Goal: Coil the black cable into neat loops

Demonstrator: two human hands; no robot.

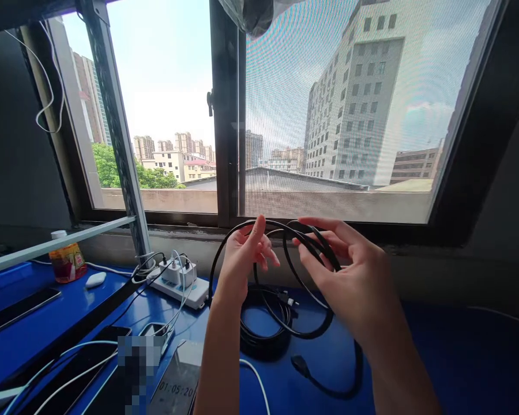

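Observation:
Both my hands are raised in front of the window, holding a long black cable [305, 323] between them. My left hand [241, 262] pinches one loop of it near the top. My right hand [350, 276] grips a neighbouring loop with fingers curled around it. The cable hangs down in loops to a coiled bundle [263, 334] lying on the blue table [458, 357]. One black plug end [300, 364] rests on the table below my right wrist.
A white power strip [179, 279] with chargers and white cables sits left of my hands. Several phones [177, 383] lie at the near left edge. An orange jar [67, 258] and a small white object [96, 279] stand further left, by a metal bar.

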